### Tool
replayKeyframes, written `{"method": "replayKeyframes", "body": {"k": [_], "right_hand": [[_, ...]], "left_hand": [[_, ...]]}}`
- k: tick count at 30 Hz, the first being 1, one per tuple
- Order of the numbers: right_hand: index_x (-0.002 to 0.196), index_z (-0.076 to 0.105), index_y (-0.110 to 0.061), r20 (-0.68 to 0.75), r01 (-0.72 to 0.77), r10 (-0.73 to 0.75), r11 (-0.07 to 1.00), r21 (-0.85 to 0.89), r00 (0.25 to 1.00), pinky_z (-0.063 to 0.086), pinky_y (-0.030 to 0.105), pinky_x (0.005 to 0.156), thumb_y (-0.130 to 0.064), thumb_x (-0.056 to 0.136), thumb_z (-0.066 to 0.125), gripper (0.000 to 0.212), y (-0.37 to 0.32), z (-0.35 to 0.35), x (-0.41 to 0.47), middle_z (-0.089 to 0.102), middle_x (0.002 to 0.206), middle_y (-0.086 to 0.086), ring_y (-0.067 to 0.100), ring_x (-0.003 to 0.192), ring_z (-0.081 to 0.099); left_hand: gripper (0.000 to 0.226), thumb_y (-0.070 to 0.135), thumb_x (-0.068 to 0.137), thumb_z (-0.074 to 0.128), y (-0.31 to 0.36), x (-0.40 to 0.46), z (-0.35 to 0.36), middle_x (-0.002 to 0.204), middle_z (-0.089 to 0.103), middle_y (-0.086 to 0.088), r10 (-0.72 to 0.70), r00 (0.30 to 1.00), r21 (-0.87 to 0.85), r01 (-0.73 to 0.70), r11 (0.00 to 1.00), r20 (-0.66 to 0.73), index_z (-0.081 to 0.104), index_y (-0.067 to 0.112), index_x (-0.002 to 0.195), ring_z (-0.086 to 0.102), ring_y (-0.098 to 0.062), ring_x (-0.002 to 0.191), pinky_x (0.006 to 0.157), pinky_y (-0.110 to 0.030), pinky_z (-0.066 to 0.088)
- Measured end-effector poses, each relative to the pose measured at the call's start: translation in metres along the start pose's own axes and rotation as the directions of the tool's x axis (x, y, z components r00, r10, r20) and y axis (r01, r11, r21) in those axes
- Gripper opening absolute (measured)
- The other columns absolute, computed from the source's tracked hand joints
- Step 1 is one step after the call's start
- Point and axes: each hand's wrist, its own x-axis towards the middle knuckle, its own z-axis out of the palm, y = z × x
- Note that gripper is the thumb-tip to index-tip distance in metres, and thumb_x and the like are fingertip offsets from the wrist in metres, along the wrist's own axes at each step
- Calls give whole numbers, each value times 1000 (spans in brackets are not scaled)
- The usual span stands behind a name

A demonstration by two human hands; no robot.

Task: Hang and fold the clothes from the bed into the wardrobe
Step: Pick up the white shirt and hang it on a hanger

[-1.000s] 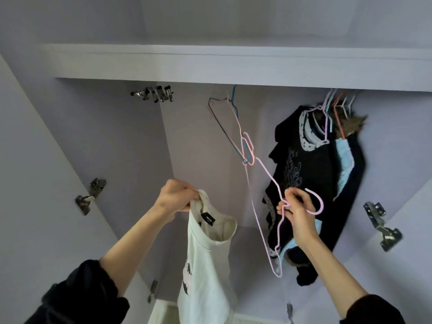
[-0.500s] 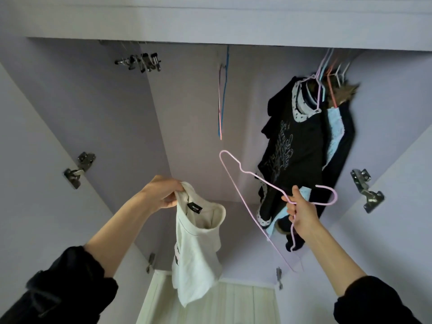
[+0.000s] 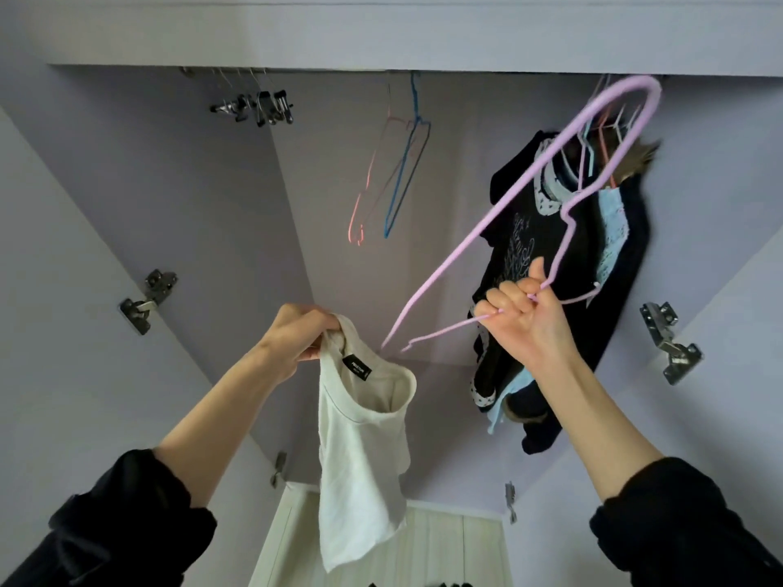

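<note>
Holding the white shirt (image 3: 360, 434) by its collar, the left hand (image 3: 296, 338) has its fingers pinched on the cloth in front of the open wardrobe (image 3: 127, 197). The right hand (image 3: 525, 315) grips the pink hanger (image 3: 478, 235) with curled fingers, beside the hanging dark clothes (image 3: 529, 247).

2 arms reach up from the lower corners, each in a black sleeve (image 3: 127, 514) pushed back to about mid-forearm, leaving the forearms bare. The cloth looks thick and soft, perhaps a knit, bunched in folds at the cuffs. The left hand (image 3: 298, 336) and right hand (image 3: 523, 319) wear no gloves.
</note>
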Motion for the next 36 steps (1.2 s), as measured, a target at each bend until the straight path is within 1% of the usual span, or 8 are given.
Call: {"method": "replayKeyframes", "body": {"k": [4,8,11,15,20,23,26,36], "right_hand": [[35,39,-24,16,-108,110,991,-80,994,28,19,45,-41,93,37,60,27,9,14,24,35,-9,8,39,19],[36,40,-24,-63,-130,123,984,-125,990,26,20,45,-41,97,35,63,33,-2,25,23,36,-8,8,37,23],[37,43,-24,-28,-48,47,999,-26,999,27,19,47,-39,83,55,50,12,-3,32,24,36,-7,9,37,24],[41,47,-24,106,-21,19,999,25,994,33,20,49,-32,43,92,46,-2,7,36,27,37,-6,10,39,28],[39,47,-23,29,-77,75,995,63,997,30,20,48,-36,75,64,42,11,12,37,25,35,-6,10,36,25],[45,51,-25,72,-69,61,990,121,996,32,21,48,-21,50,90,39,10,8,36,26,36,-6,10,37,26],[48,53,-26,108,-68,53,988,140,993,32,20,48,-17,31,97,48,6,3,35,25,37,-6,10,37,26],[49,48,-24,137,-53,21,972,230,990,34,23,47,-17,40,95,49,5,7,40,26,39,-5,11,38,28]], "left_hand": [[20,-6,82,49,8,-8,-3,78,63,-15,57,997,2,-57,998,45,67,-5,90,61,-21,71,63,-26,54],[19,-5,84,48,20,-13,-16,76,63,-14,84,996,-86,-84,993,-5,65,1,79,61,-23,71,71,-32,52],[17,-4,84,49,21,-9,-29,81,63,-15,78,992,-75,-85,994,-99,65,2,80,61,-24,75,72,-32,52],[13,-4,83,50,10,-1,-31,83,62,-17,46,989,-37,-52,998,-143,63,0,81,61,-24,74,59,-24,54],[15,-7,82,50,1,6,-20,81,60,-16,15,988,-14,-17,1000,-151,60,2,75,59,-23,69,52,-22,53],[15,-6,82,51,-1,10,-22,80,60,-15,8,985,-14,-11,1000,-171,60,2,75,59,-23,69,54,-23,54],[12,-5,81,52,-2,15,-28,83,60,-15,-2,978,-14,-1,1000,-208,61,2,77,60,-24,73,63,-29,55],[17,-3,77,54,-14,20,-43,82,62,-16,-83,967,3,86,996,-243,65,-7,89,61,-27,75,80,-43,56]]}}
